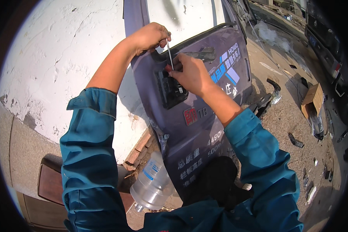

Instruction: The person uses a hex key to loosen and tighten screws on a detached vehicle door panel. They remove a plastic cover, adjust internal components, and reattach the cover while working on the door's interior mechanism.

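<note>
A dark purple-grey vehicle door [145, 92] stands in front of me, its outer face with printed lettering turned up toward me. Set in it is a black door handle [178, 92] in a recessed housing. Beside the door's upper left edge, my left hand [152, 36] pinches the top of a thin metal rod [169, 54]. My right hand [191, 73] is closed round the rod's lower end, just above the handle. A small red part shows by the right fingertips; whether it belongs to the rod I cannot tell.
A white wall [65, 58] rises at the left. A clear plastic water jug [152, 183] lies left of the door's lower end, near bricks [137, 152]. On the right, an open cardboard box [312, 98], black scraps [295, 140] and plastic film [268, 34] lie on the ground.
</note>
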Available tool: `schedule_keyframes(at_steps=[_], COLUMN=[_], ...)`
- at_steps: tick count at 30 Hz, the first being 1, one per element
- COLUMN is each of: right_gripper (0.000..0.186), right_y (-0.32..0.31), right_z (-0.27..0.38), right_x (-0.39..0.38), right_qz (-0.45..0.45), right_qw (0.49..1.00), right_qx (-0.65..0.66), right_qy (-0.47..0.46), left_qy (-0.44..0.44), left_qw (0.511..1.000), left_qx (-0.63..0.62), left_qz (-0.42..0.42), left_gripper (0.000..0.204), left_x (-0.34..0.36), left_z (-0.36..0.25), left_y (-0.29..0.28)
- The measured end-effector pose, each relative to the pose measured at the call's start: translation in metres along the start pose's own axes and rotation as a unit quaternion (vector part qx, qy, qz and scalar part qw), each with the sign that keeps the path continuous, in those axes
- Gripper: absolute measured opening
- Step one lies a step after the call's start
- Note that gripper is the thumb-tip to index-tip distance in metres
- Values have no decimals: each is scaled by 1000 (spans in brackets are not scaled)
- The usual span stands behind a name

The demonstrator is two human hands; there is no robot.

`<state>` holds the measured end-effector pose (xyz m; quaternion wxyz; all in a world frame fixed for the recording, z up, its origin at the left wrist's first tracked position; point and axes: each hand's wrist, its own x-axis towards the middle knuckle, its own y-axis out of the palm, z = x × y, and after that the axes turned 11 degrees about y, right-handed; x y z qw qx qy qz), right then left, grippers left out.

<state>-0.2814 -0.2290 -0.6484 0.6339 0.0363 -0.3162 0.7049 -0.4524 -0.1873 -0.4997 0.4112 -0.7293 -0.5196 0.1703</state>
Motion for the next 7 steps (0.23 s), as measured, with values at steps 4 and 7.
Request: schedule_keyframes(at_steps=[4,7], right_gripper=[17,17], right_y=[4,6], right_z=[-5,-6], right_x=[1,2], right_qz=[1,-4], right_qw=[1000,1000], right_qx=[16,1], right_qy=[-1,4], left_qy=[9,13], left_qw=[1000,1000], left_qx=[6,3], left_qz=[3,5], left_gripper=[23,23], left_x=[0,1], left_z=[4,6], left_y=[-4,-6])
